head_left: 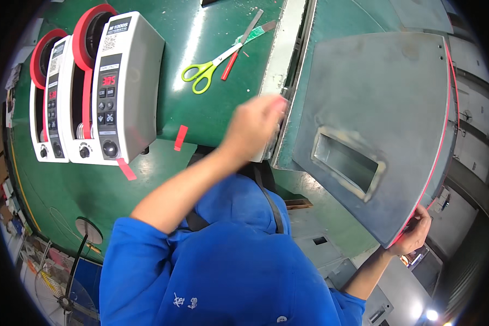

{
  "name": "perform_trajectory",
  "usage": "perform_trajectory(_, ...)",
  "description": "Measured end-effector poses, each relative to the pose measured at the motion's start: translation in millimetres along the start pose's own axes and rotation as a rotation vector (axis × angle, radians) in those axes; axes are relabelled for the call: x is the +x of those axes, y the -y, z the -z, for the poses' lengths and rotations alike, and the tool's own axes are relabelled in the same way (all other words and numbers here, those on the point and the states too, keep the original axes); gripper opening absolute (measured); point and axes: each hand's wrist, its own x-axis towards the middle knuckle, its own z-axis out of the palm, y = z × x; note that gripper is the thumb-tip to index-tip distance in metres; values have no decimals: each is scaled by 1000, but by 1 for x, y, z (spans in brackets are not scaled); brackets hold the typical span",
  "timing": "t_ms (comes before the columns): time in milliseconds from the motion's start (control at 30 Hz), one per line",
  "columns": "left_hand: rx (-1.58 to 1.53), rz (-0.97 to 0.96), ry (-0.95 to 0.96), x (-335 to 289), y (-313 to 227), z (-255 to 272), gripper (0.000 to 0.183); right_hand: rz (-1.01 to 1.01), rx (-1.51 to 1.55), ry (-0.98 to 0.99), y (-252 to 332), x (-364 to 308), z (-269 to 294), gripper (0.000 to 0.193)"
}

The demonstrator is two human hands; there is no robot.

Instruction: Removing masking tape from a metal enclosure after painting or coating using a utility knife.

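A large grey metal panel with a rectangular cut-out lies at the right. Thin red tape runs along its curved right edge. At the panel's lower right corner, my right hand is closed on the edge, its fingers curled round beside the tape. My left hand, slightly blurred, is over the bench's right edge, left of the panel. Its fingers are curled together, with a pinkish spot at the tip; what they hold, if anything, I cannot make out.
Two white tape dispensers with red rolls stand at the left. Short red tape strips hang at the green bench's front edge. Yellow-green scissors and a red-handled flat tool lie behind. A fan stands lower left.
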Motion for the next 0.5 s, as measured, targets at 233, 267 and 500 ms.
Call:
perform_trajectory(233,713,-413,-379,36,49,52,14,21,-18,26,-3,0,4,39)
perform_trajectory(267,744,-410,-438,48,47,58,13,22,-36,8,-3,0,3,39)
perform_trajectory(500,1110,-230,-345,66,55,59,17,-7,-43,-31,-3,-2,6,38)
